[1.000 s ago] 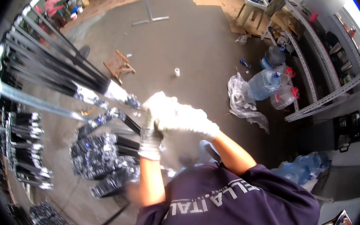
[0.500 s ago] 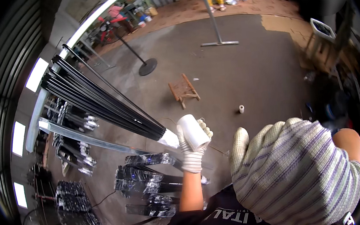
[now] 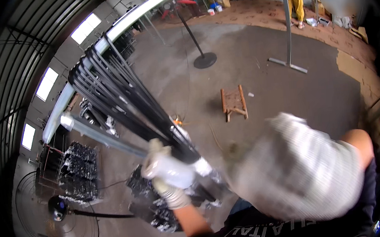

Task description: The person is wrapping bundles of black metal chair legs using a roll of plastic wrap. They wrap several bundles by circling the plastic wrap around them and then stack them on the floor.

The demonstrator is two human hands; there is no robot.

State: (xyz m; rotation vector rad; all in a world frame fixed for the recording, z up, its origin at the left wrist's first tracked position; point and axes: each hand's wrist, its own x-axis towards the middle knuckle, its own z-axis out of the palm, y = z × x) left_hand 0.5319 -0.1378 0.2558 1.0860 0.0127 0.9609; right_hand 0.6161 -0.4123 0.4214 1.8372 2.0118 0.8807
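Observation:
In a white knitted glove, my left hand (image 3: 163,185) is closed around a roll of white stretch film (image 3: 173,170). The roll lies against the lower part of a bundle of long black metal tubes (image 3: 139,109); whether it touches them I cannot tell. Film (image 3: 202,166) wraps the bundle near its lower end. My right hand (image 3: 296,172), in a striped knitted glove, looms large close to the camera at the right. Motion smears its fingers, so I cannot see whether they hold anything.
The tubes hang from a pale metal rail (image 3: 58,106). Black wrapped bundles (image 3: 78,168) stand at the left, near a fan (image 3: 58,209). Ahead are a small wooden stool (image 3: 234,104), a round post base (image 3: 205,60) and a metal stand (image 3: 290,65). A person in yellow trousers (image 3: 296,5) stands far back.
My left hand has moved left with the film roll to the tube bundle. My right hand has moved and blurred. The view has swung left, shifting the stool and stand rightward.

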